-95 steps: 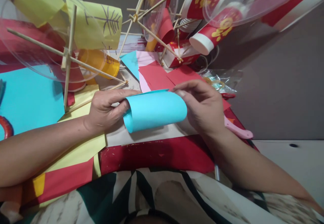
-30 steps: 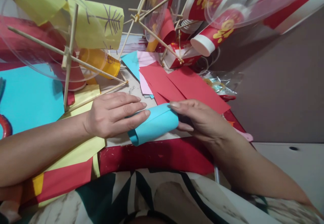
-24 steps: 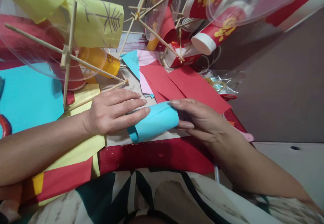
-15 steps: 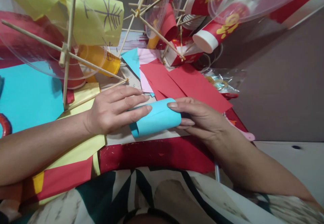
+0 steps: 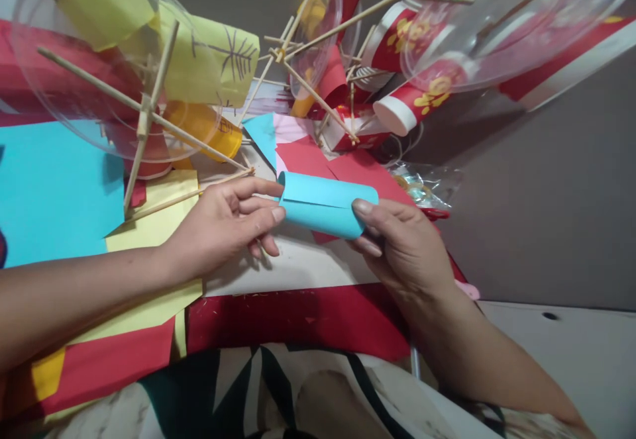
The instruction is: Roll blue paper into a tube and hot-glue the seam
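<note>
A blue paper roll (image 5: pixel 325 204) is held between both hands, lifted above a table (image 5: pixel 298 270) strewn with coloured sheets. The left hand (image 5: pixel 226 224) pinches its left end; the right hand (image 5: pixel 402 247) grips its right end, thumb on top.

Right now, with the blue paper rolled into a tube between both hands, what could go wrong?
The rolled light-blue paper tube is gripped only at its ends by the left hand and right hand. Its overlapping flap looks unfastened, so easing either grip could let it spring open. Squeezing might crease the thin roll. The thin wooden sticks of the clear-plastic craft models sit close behind the left hand, so a backward move could knock them.
</note>
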Motion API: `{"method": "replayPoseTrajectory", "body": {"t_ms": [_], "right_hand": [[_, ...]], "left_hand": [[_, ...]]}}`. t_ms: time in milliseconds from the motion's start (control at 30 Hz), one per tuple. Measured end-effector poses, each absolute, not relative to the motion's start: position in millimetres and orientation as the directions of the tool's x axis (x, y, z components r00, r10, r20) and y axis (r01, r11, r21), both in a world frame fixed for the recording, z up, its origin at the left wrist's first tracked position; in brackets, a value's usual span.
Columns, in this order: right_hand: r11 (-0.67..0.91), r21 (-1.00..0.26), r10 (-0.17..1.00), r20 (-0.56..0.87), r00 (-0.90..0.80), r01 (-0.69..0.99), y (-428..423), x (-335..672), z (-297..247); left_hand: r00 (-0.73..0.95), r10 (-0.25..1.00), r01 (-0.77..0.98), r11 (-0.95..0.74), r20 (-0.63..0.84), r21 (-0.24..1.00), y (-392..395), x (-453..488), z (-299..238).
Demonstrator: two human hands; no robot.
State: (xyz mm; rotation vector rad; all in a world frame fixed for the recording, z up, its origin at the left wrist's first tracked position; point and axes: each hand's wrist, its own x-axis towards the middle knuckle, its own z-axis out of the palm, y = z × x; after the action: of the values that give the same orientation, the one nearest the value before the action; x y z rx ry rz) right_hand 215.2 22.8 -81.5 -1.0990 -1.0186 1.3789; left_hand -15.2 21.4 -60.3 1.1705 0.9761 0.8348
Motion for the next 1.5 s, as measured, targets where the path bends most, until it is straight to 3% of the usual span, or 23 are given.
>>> {"method": "replayPoseTrajectory", "body": {"t_ms": [200,400,733,1200,1500], "right_hand": [[-0.039,-0.989,0.999,-0.043,0.023,-0.145,18.6,213.2,-88.4],[-0.036,-0.998,0.997,-0.040,0.069,-0.053,13.3,212.4,-91.9],[-0.013,-0.992,0.998,-0.020,0.058,-0.129,15.4,202.1,-91.1],[0.008,-0.991,0.994,0.023,0.108,0.135,9.1,210.9,-103.1],[0.035,-0.992,0.996,0.045,0.083,0.124,9.0,207.5,-101.7]], "left_hand": [[0.375,0.883,-0.044,0.319,-0.281,0.947,25.9,-14.0,-62.8],[0.311,0.906,-0.127,0.338,-0.286,0.933,25.1,-9.7,-64.3],[0.300,0.903,-0.140,0.362,-0.308,0.922,23.3,-11.0,-71.1],[0.283,0.893,-0.169,0.407,-0.351,0.898,23.2,-9.4,-72.0],[0.298,0.892,-0.176,0.401,-0.340,0.899,25.4,-10.2,-69.2]]}}
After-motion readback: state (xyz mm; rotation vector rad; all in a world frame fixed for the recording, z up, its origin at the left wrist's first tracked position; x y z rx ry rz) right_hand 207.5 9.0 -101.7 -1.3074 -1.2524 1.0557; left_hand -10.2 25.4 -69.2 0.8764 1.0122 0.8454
